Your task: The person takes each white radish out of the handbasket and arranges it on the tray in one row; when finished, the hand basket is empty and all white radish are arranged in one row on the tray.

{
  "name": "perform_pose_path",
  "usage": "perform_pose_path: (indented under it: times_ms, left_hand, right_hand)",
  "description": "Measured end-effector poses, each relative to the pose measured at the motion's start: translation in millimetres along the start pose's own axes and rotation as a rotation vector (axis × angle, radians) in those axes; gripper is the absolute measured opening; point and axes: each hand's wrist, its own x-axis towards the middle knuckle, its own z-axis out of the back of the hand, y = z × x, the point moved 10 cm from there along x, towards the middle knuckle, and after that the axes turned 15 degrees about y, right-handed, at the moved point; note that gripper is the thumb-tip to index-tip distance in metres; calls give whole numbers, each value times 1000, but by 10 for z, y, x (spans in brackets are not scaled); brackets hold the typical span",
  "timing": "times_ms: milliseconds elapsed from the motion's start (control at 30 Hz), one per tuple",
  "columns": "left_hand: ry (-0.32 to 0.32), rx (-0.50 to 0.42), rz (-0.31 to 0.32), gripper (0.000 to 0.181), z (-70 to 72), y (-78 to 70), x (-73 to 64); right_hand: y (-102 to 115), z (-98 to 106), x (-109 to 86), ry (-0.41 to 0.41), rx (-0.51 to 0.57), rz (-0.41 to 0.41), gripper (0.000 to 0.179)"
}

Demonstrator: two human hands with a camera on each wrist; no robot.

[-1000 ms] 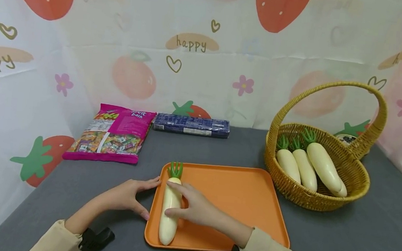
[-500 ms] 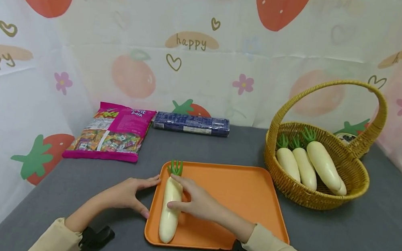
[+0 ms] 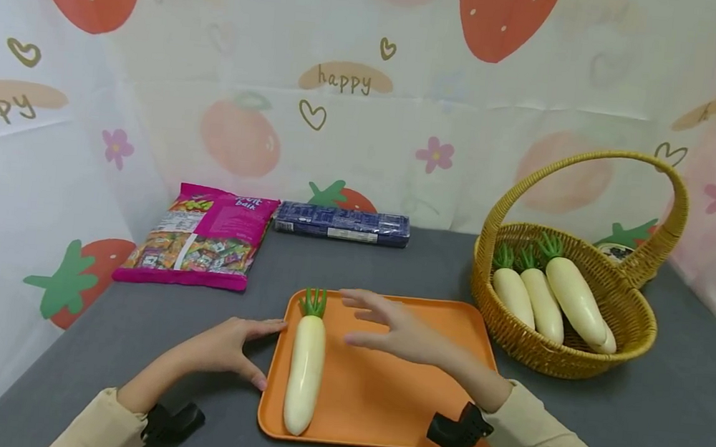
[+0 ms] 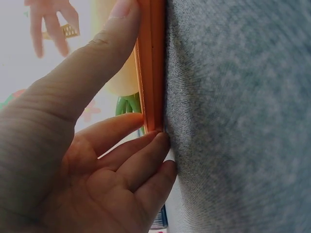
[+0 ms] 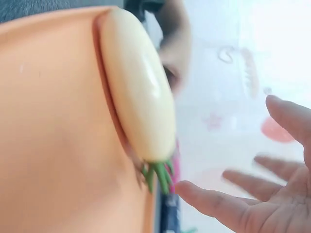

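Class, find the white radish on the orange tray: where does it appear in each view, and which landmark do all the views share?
Head: the white radish lies left of centre in the lower half, leaves upward.
Left wrist: near the top, left of centre, partly hidden by the left hand.
Right wrist: upper middle, slightly left of centre, leaves downward.
Shared landmark: the orange tray.

From my remote seat I make out a smooth, softly glossy plastic tray, a radish with slick, glossy skin, and 4 equally smooth ones in a rough, woven wicker basket. I see shiny film on the candy bag and matt, fibrous cloth on the table.
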Motion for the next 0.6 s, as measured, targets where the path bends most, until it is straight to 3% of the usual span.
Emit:
perform_pose_path:
  times_ms: [167,367,600]
  left_hand:
    - [-3,1,-6,89,-6,-4,-14]
    - [8,-1,-1,90,-22,1,-15]
    - [19,-9,0,89,-18,-13,-27]
  right_hand:
    - [31,232,-270,-66,22,42,55]
    - [-6,427,-567,-102,59,1,53]
    - [-25,679,-833,-153,21,-57,55]
